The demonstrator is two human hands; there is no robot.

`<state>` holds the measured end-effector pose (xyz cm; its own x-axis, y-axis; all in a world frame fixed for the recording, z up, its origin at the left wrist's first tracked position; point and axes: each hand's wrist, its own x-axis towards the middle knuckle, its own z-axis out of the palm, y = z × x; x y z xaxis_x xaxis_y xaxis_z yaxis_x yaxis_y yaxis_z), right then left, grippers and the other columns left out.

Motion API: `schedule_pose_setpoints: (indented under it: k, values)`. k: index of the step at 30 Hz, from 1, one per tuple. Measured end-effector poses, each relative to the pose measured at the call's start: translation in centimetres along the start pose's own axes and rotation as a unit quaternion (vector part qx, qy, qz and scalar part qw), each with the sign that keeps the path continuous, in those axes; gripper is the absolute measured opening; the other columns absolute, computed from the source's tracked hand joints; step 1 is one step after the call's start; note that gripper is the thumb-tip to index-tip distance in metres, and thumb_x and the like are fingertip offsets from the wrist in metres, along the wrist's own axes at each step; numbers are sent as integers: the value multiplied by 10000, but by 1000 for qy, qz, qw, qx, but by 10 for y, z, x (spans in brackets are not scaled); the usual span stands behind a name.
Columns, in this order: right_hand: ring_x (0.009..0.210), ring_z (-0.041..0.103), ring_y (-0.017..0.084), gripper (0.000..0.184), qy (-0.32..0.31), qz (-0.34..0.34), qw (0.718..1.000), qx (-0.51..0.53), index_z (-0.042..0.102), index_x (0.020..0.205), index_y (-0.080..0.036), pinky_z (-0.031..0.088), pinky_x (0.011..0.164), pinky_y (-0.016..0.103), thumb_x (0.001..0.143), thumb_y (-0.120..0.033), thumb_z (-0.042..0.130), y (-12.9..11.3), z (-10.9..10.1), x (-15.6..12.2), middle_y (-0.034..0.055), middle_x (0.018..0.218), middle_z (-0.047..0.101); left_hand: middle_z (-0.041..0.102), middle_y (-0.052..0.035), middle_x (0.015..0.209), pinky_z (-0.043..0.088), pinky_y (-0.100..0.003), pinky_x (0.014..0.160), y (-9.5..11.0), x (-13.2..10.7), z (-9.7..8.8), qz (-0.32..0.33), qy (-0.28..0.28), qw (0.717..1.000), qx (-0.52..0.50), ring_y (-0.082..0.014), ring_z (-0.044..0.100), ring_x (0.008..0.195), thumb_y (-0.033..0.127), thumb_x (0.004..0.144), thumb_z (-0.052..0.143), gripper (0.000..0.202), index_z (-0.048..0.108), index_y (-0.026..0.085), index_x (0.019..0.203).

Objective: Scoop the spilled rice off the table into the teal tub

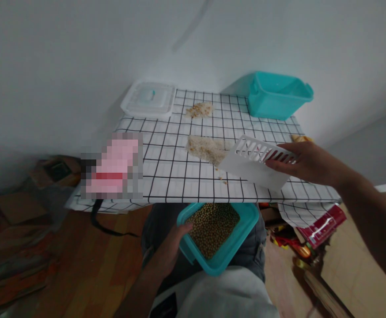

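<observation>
My left hand [173, 247] grips the left rim of a teal plastic tub [217, 268], its thumb over the edge. The tub rests at my lap below the table's front edge, holding many small round tan beans [209, 232]. Over the right part of the table, my right hand [300, 162] grasps a white slotted plastic piece [254, 170] by its slotted side. The lower left corner of this piece meets a spread of pale, crumbly grains [206, 148]. A few loose bits lie just in front of it.
A smaller grain heap [200, 109] lies farther back on the checked tablecloth [166, 176]. A teal bin [272, 104] stands at back right, a clear-white lid [149, 99] at back left. A blurred pink item [113, 165] sits at left. Bags and a red package [325, 225] are below right.
</observation>
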<state>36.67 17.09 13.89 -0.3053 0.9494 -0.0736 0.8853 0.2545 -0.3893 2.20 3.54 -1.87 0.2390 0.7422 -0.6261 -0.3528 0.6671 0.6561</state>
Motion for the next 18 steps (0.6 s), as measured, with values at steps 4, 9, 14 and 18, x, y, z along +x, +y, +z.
schedule_pose_setpoints:
  k: [4,9,14,18]
  values:
    - [590,604,123,388,-2,-14,1000,14,718,1065,-222,426,509,239,852,-532,619,-6,3,4,-4,753,712,691,-71,1285,346,-463,1163,7,-4,6,19,-3,1000,19,-327,498,1344,427,827,640,397,707,193,1140]
    - [529,557,103,346,-7,-54,999,1,724,983,-205,389,484,228,863,-511,617,-17,-1,6,-16,650,673,735,-83,1197,344,-505,1155,11,-6,11,28,6,999,28,-352,499,1339,441,800,640,359,733,217,1065]
    - [510,536,97,315,-10,-83,996,1,731,957,-208,379,490,229,849,-486,631,-26,-6,4,-15,653,677,721,-77,1229,345,-493,1158,7,-5,7,23,-4,999,21,-347,496,1342,436,800,650,406,712,199,1123]
    - [528,566,103,302,-26,-74,997,13,738,955,-226,380,485,224,844,-488,635,-31,-2,2,-19,680,693,719,-76,1235,333,-474,1169,8,-5,9,21,-11,1000,6,-327,512,1331,423,829,633,418,694,185,1167]
